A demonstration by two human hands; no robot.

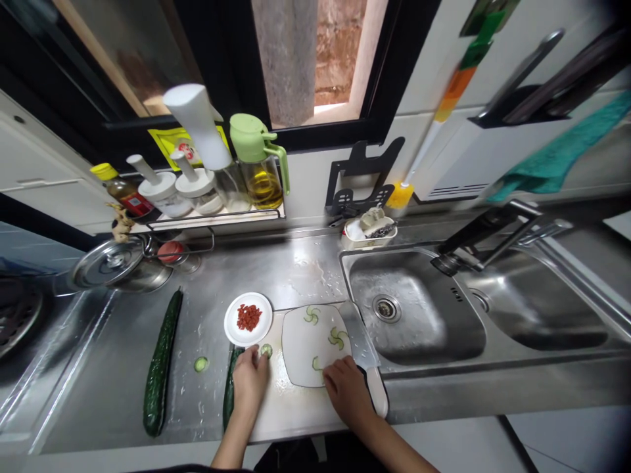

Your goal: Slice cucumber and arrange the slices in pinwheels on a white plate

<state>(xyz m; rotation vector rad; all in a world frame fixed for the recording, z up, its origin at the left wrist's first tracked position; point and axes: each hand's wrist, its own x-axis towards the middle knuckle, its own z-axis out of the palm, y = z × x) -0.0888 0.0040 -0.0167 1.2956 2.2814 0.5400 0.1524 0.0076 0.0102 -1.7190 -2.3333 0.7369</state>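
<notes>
My left hand (250, 380) is closed, its fingertips against a thin cucumber slice (266, 350) on the white cutting board (276, 414). Partly under that hand lies a cut cucumber (229, 387). My right hand (346, 389) reaches over the near right edge of a white square plate (300, 341), its fingers pinched around a small cucumber piece that they mostly hide. One curved green piece (316, 363) sits beside those fingertips. Two pinwheels of cucumber pieces, an upper one (311, 315) and a right one (338, 337), rest on the plate. A kitchen knife (362, 338) lies right of it.
A small white dish (248, 319) holds chopped red bits. Left of it are a whole cucumber (163, 364) and a loose slice (201, 364). The double sink (414, 302) is on the right. Seasoning jars and an oil bottle (261, 171) stand on a shelf behind.
</notes>
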